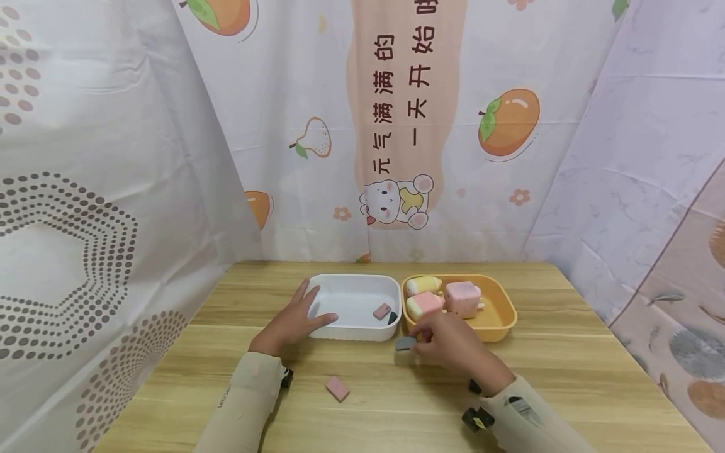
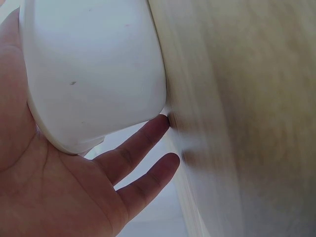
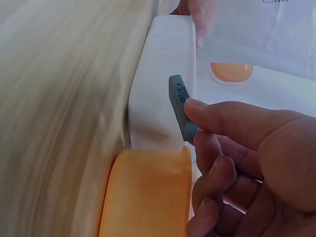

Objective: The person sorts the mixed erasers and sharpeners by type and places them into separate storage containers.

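My right hand (image 1: 449,346) pinches a small blue-grey slab (image 3: 180,106) with dark marks between thumb and forefinger, its other fingers curled below. The slab is above the table, in front of where the two trays meet. My left hand (image 1: 291,322) grips the left end of a white tray (image 1: 354,331), thumb over the rim; two fingers (image 2: 140,143) reach past its outer wall in the left wrist view. Inside the tray's right end lie a small pink slab (image 1: 382,311) and a dark piece (image 1: 392,318). Another pink slab (image 1: 337,389) lies on the table between my forearms.
Right beside the white tray stands a yellow-orange tray (image 1: 501,322). It holds a yellow-and-white bottle-shaped toy (image 1: 423,285), a pink-and-cream block toy (image 1: 425,303) and a pink block toy (image 1: 462,298). A printed curtain (image 1: 317,220) hangs behind the wooden table (image 1: 226,402).
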The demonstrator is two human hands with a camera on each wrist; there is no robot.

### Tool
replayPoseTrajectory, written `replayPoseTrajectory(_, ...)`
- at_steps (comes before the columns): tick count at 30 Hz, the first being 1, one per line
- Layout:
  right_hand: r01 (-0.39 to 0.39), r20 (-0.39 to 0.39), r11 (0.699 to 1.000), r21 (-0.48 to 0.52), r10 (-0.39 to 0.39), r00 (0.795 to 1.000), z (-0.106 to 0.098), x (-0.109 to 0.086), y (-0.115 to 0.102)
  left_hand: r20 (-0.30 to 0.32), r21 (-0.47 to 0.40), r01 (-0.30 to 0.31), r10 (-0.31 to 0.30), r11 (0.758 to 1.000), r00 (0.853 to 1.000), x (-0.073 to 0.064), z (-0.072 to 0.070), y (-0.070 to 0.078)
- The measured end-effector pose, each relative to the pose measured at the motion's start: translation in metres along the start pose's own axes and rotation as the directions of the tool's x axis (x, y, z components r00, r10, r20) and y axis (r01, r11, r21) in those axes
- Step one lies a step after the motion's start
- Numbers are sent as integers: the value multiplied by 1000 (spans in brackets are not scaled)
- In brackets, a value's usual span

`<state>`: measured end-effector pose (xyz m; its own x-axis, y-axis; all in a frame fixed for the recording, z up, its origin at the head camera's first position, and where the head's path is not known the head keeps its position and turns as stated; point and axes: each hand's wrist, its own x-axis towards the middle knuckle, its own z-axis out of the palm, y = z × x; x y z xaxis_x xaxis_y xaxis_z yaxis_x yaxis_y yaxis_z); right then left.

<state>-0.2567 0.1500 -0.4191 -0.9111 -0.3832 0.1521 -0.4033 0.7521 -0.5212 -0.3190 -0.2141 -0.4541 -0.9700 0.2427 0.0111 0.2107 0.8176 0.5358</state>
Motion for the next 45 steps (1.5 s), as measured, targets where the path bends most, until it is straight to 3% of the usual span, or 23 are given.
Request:
replayPoseTrajectory(9, -29, -14, 999, 25, 29, 999, -4, 4, -5, 3, 0, 2, -2, 1000, 1000, 0, 0, 2)
replayPoseTrajectory(32, 5, -59, 997, 77, -1, 998, -12, 25, -21, 10, -3, 8, -8, 1000, 1000, 0, 0, 1)
replayPoseTrajectory(45, -50, -29, 993, 104, 53, 998, -8, 37, -30, 9, -13, 18, -17, 1000, 1000, 0, 1, 0)
